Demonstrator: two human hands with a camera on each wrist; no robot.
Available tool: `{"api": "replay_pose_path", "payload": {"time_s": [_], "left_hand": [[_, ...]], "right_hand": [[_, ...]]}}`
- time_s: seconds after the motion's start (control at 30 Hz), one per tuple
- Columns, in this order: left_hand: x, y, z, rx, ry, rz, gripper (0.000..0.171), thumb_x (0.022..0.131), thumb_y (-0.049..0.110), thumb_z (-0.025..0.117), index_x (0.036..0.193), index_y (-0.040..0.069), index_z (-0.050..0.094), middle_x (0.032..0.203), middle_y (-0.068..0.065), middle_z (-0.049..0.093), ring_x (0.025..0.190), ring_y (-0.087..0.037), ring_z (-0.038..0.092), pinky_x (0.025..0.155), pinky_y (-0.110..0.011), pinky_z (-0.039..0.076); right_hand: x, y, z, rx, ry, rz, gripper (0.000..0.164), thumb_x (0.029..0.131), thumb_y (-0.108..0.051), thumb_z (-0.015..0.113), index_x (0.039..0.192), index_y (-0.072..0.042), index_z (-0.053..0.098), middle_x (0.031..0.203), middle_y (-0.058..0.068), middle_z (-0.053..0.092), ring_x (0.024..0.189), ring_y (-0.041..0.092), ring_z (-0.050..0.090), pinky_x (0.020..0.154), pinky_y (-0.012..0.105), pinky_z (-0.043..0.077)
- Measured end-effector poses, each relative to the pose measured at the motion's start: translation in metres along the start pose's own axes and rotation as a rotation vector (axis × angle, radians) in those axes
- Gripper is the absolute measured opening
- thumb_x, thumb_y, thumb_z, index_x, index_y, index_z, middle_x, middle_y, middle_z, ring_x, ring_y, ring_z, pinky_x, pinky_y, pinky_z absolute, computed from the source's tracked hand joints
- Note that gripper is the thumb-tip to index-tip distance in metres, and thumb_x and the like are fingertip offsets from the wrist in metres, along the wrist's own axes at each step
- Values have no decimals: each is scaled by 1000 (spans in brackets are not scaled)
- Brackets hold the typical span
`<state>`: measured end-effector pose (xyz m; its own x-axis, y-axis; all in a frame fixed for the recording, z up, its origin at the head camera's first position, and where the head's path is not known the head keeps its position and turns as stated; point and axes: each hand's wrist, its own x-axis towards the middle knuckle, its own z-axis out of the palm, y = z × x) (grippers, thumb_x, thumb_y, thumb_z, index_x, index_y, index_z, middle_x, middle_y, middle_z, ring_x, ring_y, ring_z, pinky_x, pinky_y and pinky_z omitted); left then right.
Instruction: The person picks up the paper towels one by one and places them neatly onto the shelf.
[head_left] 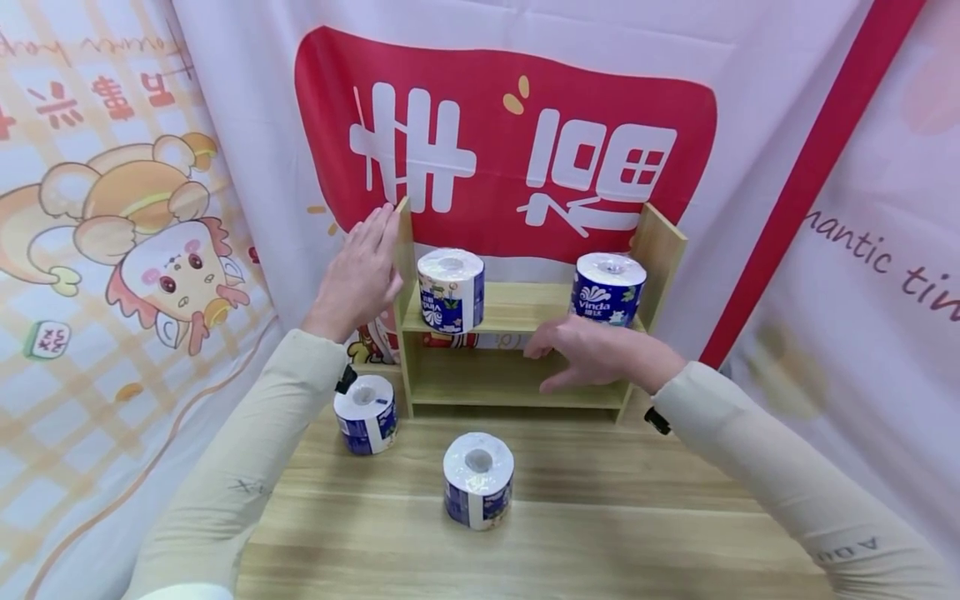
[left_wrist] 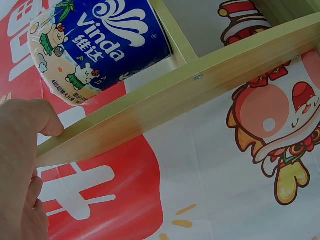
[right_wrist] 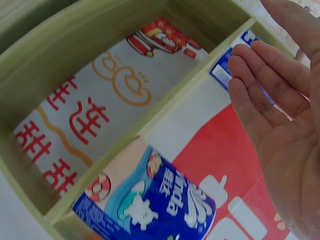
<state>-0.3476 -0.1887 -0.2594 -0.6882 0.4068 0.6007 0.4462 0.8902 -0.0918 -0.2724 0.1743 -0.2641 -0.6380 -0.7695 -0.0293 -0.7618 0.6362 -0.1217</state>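
Note:
A small two-tier wooden shelf (head_left: 517,398) stands against the backdrop. My left hand (head_left: 360,271) holds the top of its left side panel (left_wrist: 125,110), with fingers on both sides of the board in the left wrist view. On the upper tier, a Vinda toilet roll (head_left: 452,292) stands upright at the left, and another toilet roll (head_left: 607,292) stands at the right. My right hand (head_left: 592,354) hovers in front of the shelf, just below the right roll, fingers extended and holding nothing; its palm shows in the right wrist view.
One toilet roll (head_left: 365,417) stands on the wooden table (head_left: 600,533) beside the shelf's left foot. Another toilet roll (head_left: 478,482) is upright on the table in front of the shelf. Printed cloth (head_left: 247,50) hangs behind and at both sides.

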Motion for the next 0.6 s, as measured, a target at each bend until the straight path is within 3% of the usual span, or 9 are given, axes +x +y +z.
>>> {"api": "replay_pose_path", "payload": {"time_s": [0.37, 0.6], "left_hand": [[-1, -1, 0, 7, 9, 7, 87, 99, 22, 65, 169, 5, 17, 177, -15, 23, 163, -36, 25, 132, -51, 28], [-2, -1, 1, 8, 18, 9, 89, 98, 20, 68, 169, 6, 17, 176, -16, 25, 164, -36, 25, 132, -50, 28]], "right_hand": [[7, -16, 19, 76, -104, 4, 54, 90, -32, 85, 138, -15, 69, 138, 3, 72, 125, 20, 70, 105, 38, 60], [13, -24, 32, 73, -132, -54, 54, 91, -31, 85, 138, -11, 69, 139, 6, 71, 126, 23, 70, 106, 39, 60]]}}
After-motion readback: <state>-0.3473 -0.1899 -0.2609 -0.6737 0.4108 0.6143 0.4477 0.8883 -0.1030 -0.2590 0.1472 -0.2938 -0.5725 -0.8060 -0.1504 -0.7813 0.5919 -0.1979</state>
